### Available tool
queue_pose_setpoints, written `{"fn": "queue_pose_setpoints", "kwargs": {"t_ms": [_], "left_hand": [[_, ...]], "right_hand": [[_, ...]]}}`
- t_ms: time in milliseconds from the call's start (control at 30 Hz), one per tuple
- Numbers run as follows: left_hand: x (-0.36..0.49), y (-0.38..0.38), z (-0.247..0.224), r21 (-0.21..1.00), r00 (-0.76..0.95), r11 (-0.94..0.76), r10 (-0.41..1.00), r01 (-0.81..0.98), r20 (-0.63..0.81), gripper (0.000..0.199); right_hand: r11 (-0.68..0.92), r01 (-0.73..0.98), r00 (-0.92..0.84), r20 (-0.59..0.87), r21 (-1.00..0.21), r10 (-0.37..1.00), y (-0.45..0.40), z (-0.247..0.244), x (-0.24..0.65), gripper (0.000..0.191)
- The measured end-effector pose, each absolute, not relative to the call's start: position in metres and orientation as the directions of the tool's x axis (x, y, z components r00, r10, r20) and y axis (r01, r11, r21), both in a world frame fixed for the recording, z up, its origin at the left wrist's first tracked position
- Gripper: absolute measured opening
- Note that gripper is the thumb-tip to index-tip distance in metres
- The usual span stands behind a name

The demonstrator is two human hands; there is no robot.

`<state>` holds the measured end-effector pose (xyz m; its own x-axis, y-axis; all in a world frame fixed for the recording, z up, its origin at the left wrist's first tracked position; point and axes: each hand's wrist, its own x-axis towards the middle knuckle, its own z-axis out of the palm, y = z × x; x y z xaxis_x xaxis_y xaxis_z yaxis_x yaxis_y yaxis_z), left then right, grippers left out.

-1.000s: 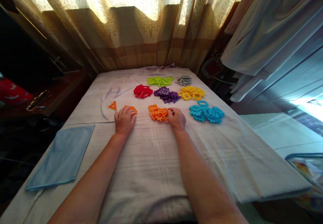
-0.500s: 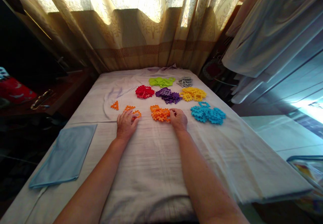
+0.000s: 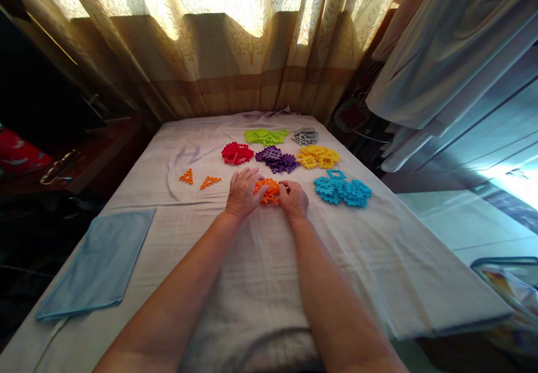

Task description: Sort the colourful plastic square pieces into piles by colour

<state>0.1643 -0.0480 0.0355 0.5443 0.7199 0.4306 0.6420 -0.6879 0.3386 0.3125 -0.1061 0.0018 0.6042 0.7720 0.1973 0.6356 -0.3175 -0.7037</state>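
A pile of orange plastic interlocking pieces lies on the white cloth between my two hands. My left hand rests at the left side of this pile, fingers stretched forward and thumb apart, touching the pieces. At the pile's right edge, my right hand has its fingers curled in, thumb and forefinger pinched at an orange piece that is mostly hidden. Two triangular orange pieces lie apart to the left: one triangle nearer my left hand and another triangle farther out.
Behind are piles of red pieces, purple pieces, lime green pieces, grey pieces and yellow pieces. Blue pieces lie right of my right hand. A folded blue cloth lies at the table's left edge.
My left hand has moved right, from the loose orange pieces to the main orange pile. An orange piece that was under its fingers no longer lies there. My right hand stays at the pile.
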Motion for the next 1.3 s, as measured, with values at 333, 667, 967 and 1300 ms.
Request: {"fn": "queue_pose_setpoints", "kwargs": {"t_ms": [333, 667, 967, 1300], "left_hand": [[0.073, -0.028, 0.000, 0.350, 0.457, -0.599, 0.789, 0.720, 0.411, 0.020], [0.001, -0.019, -0.001, 0.382, 0.374, -0.517, 0.842, 0.766, 0.390, 0.026], [-0.030, -0.011, 0.000, 0.552, 0.090, -0.286, 0.931, 0.783, 0.355, 0.027], [-0.033, -0.010, -0.004, 0.731, -0.049, -0.207, 0.949, 0.651, 0.312, 0.030]], "right_hand": [[-0.335, 0.626, 0.616, 0.183, -0.704, 0.767, -0.104, -0.001, 0.313, 0.031], [-0.234, 0.653, 0.612, 0.320, -0.720, 0.723, -0.109, 0.004, 0.311, 0.031], [0.049, 0.808, 0.241, 0.406, -0.587, 0.882, -0.100, 0.019, 0.240, 0.030], [0.066, 0.936, -0.035, 0.094, -0.345, 0.995, -0.016, 0.034, 0.159, 0.061]]}}
